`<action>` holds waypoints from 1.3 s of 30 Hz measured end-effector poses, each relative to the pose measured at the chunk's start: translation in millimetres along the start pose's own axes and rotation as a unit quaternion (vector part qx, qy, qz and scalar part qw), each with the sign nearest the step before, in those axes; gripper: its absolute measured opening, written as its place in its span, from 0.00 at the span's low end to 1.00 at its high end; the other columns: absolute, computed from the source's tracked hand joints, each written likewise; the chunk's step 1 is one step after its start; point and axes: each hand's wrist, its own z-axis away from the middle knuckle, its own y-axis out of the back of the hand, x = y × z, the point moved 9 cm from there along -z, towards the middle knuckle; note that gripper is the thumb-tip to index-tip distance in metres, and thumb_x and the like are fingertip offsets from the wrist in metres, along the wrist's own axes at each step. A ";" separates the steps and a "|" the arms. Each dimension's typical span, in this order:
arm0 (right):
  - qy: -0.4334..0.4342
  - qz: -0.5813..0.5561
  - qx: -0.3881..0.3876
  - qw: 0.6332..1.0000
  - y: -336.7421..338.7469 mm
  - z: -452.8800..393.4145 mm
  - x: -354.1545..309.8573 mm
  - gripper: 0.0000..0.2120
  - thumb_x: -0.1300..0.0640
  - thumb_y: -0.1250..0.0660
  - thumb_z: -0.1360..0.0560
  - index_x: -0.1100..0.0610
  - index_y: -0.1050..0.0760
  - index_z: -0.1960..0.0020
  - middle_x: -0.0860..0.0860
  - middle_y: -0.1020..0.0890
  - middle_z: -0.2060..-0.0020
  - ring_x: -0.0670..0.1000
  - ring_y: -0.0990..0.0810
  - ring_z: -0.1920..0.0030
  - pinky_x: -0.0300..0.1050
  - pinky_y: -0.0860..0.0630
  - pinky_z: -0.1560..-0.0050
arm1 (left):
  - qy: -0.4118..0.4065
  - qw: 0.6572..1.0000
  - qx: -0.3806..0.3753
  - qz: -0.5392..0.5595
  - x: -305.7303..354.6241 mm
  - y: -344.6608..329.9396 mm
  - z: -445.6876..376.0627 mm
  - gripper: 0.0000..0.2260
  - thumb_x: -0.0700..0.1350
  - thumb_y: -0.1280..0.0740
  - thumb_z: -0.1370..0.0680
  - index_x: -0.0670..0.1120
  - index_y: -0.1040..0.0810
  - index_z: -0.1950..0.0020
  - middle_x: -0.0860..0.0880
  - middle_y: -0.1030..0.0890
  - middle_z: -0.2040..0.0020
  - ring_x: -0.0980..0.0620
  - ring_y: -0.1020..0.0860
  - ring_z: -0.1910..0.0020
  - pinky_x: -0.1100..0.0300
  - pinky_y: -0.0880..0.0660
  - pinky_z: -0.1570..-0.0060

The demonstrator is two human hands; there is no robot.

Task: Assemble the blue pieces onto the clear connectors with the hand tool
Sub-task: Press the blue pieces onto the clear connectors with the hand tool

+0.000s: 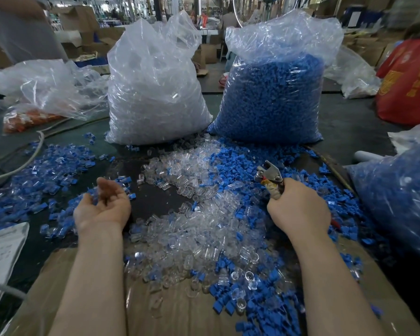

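Observation:
A wide heap of clear connectors (199, 229) covers the middle of the table, with loose blue pieces (238, 166) scattered along its right side and front. To the left lies a pile of joined blue-and-clear parts (46, 173). My right hand (298, 207) grips the handles of the hand tool (269, 177), whose metal jaws point up and away over the blue pieces. My left hand (104, 204) hovers palm up over the left pile, fingers relaxed and blurred, holding nothing that I can make out.
A tall clear bag of connectors (153, 88) and a bag of blue pieces (277, 98) stand at the back. Another blue-filled bag (403, 190) lies at right. A bag with orange parts (34, 117), cables (22, 163) and a paper sheet (3, 253) sit at left. Cardboard (180, 311) lies at the front edge.

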 end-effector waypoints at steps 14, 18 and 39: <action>-0.007 0.053 -0.058 0.997 -18.9 -2.0 -3.2 0.07 0.51 0.34 0.27 0.51 0.31 0.54 0.48 0.29 0.66 0.49 0.33 0.70 0.44 0.38 0.70 | -0.115 0.620 -0.276 -0.725 -76.7 -64.4 71.7 0.06 0.42 0.27 0.25 0.52 0.18 0.50 0.53 0.16 0.55 0.56 0.19 0.57 0.66 0.26 0.60; -0.021 0.047 -0.046 0.998 -17.6 -2.9 1.9 0.09 0.53 0.33 0.28 0.52 0.33 0.56 0.49 0.30 0.66 0.50 0.33 0.70 0.44 0.38 0.70 | -0.144 0.449 -0.313 -0.824 -105.2 -61.9 79.3 0.14 0.46 0.30 0.23 0.56 0.21 0.38 0.53 0.23 0.44 0.55 0.21 0.50 0.61 0.25 0.49; 0.017 -0.101 0.037 0.994 -0.7 -4.5 -9.1 0.12 0.45 0.34 0.23 0.51 0.30 0.58 0.46 0.29 0.69 0.54 0.29 0.65 0.47 0.34 0.64 | -0.206 0.534 -0.282 -0.770 -93.1 -72.2 83.0 0.06 0.45 0.29 0.23 0.54 0.19 0.59 0.56 0.17 0.64 0.58 0.19 0.63 0.60 0.22 0.60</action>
